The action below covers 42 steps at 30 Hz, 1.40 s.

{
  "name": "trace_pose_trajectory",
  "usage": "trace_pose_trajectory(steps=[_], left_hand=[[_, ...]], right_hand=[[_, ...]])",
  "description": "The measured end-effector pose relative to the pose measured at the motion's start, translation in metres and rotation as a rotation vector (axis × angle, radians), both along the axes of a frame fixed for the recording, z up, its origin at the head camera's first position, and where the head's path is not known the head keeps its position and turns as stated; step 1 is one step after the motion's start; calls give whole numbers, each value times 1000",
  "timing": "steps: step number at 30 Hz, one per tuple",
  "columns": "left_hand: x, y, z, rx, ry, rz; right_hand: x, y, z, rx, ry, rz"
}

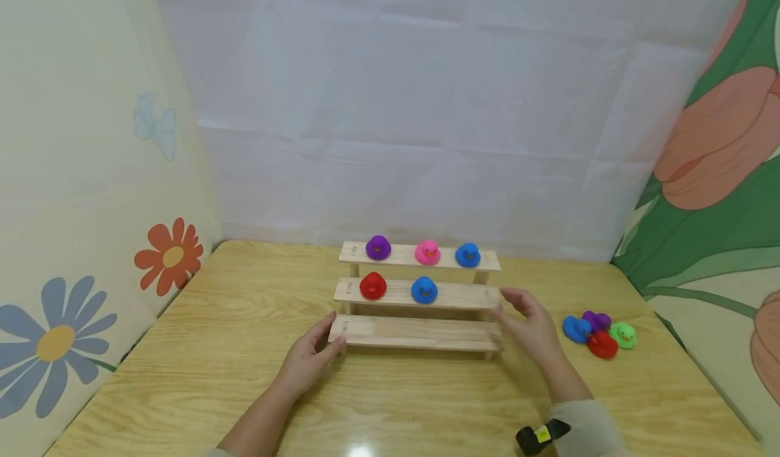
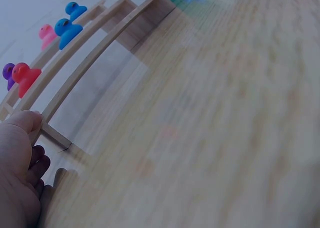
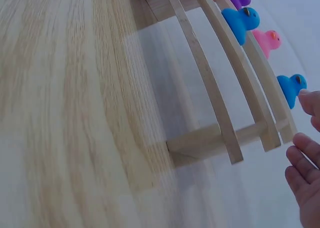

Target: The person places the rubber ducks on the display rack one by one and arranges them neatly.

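A three-tier wooden display rack stands on the table. On its top tier sit a purple rubber duck, a pink duck and a blue duck. The middle tier carries a red duck and another blue duck; its bottom plank is bare. My left hand grips the left end of the bottom tier, thumb at the front edge. Beside the right end of the middle tier is my right hand, thumb and fingers spread apart, holding nothing.
Several loose ducks lie clustered on the table to the right: blue, purple, red and green. A white cloth hangs behind the table, with flower-printed panels at both sides.
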State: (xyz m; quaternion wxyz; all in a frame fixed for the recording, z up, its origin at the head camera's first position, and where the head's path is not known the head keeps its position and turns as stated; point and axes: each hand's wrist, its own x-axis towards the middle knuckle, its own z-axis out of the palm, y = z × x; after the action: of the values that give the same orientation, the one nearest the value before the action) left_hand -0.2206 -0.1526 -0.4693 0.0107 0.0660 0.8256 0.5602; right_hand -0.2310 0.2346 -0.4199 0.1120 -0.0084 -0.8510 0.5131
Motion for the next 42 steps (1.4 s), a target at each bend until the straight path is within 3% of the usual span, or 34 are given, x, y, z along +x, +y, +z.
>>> trace_pose_trajectory(steps=[21,29,42], left_hand=[[-3,1,-3,2,-6,-9],[-2,0,-2,-1,-8,1],[-2,1,-1,11,-16,-5]], right_hand=[[27,62,-8,14,-78,-146],[33,76,-14,28,-99,-242],[44,97,-18,-15,-157,-286]])
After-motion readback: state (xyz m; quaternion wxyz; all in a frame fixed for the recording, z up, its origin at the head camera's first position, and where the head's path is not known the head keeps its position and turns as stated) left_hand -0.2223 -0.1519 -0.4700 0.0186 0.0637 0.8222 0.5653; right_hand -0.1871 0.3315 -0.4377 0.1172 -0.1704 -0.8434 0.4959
